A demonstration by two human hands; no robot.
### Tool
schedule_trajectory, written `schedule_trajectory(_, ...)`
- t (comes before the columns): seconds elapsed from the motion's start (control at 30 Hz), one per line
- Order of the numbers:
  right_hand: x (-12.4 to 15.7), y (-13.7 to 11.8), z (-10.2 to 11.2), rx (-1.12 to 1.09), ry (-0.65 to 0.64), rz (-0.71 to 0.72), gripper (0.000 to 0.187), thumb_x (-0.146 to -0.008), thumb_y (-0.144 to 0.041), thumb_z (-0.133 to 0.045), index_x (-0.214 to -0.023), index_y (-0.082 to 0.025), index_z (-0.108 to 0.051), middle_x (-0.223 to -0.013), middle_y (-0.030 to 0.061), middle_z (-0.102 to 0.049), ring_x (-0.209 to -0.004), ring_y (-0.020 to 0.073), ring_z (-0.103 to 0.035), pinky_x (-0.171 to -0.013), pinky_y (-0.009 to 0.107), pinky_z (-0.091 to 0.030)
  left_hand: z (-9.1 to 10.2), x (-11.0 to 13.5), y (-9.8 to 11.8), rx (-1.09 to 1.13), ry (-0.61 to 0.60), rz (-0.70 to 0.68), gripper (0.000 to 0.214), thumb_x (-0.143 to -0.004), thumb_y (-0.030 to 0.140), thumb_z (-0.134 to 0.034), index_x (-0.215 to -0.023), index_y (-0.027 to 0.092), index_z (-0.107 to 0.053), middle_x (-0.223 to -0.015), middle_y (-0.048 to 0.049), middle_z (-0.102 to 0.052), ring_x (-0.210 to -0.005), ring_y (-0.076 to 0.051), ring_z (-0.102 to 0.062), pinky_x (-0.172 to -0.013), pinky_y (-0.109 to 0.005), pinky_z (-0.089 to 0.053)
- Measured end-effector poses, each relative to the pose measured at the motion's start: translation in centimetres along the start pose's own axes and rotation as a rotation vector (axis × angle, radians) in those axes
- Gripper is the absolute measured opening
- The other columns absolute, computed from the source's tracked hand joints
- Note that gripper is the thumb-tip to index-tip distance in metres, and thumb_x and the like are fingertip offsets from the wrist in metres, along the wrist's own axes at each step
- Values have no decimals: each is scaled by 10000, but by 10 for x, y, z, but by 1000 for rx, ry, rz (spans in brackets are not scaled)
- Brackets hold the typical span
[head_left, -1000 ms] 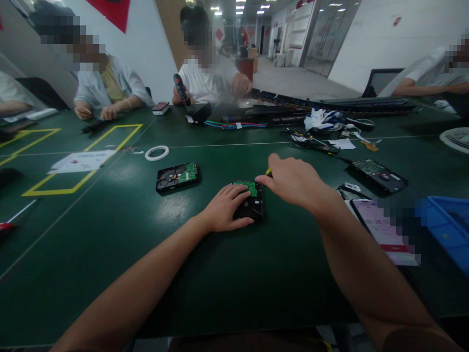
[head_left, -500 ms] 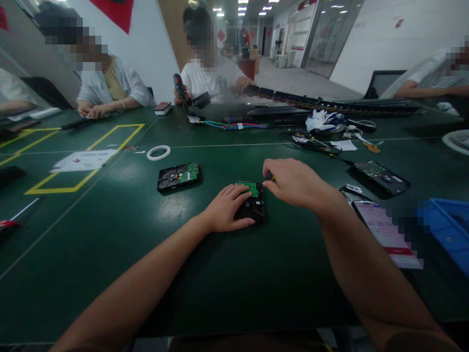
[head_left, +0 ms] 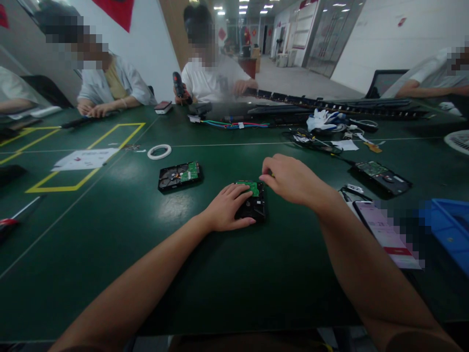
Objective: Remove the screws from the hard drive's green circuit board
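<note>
A hard drive (head_left: 258, 206) with a green circuit board lies on the green table in front of me. My left hand (head_left: 229, 208) rests on its left part, fingers spread flat and thumb along the near edge. Just beyond the drive's far right corner is my right hand (head_left: 287, 177), fingers curled closed. A bit of yellow shows between thumb and forefinger; the rest of what they grip is hidden. To the left lies a second hard drive (head_left: 179, 176), its board also facing up.
A third hard drive (head_left: 381, 177) with a cable lies at right, near a phone (head_left: 384, 232) and a blue bin (head_left: 449, 230). A tape roll (head_left: 159, 151) and a screwdriver (head_left: 9, 222) lie at left. Gloves (head_left: 324, 120) and wiring sit farther back, with co-workers across the table.
My right hand has moved slightly up and to the left. My left hand stays on the hard drive. Across the table, a co-worker's dark strip has shifted a little.
</note>
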State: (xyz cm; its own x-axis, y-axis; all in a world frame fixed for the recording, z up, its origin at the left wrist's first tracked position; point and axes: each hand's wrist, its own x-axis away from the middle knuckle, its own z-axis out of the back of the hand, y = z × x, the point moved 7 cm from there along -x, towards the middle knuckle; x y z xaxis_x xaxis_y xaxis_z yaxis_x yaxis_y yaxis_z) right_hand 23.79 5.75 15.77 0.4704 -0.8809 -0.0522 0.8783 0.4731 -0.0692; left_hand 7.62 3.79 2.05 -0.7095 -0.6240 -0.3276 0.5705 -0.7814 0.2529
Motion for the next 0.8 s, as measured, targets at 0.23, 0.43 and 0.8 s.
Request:
schedule_trajectory(0.23,2,-5,-1,-120,16,180,269,-1002,-116,-634,-1250,-161,-729,-1282,137,-739,-1142,271,-681,-999,369,-471,0,-1,0,21,-3,9,841,-998,749,-678,-1631,215,-532,-1686,-202,-536,-1583,-441,-501,-1357,-688,-333)
schedule_trajectory(0.43,4,-7,-2,-137,-38,189,326,-954,-61,-574,-1232,-163,-710,-1266,147,-732,-1133,270,-672,-998,356,-473,-1,0,-1,13,1,10,847,-1002,771,-663,-1628,215,-537,-1687,-200,-531,-1581,-439,-505,-1361,-687,-334)
schedule_trajectory(0.8,2,2,5,17,8,-46,214,-1053,-346,-695,-1183,-181,-730,-1142,132,-822,-1019,328,-753,-784,389,-470,0,-1,0,8,-3,5,851,-1008,778,-650,-1618,195,-547,-1684,-209,-529,-1575,-443,-505,-1352,-681,-349)
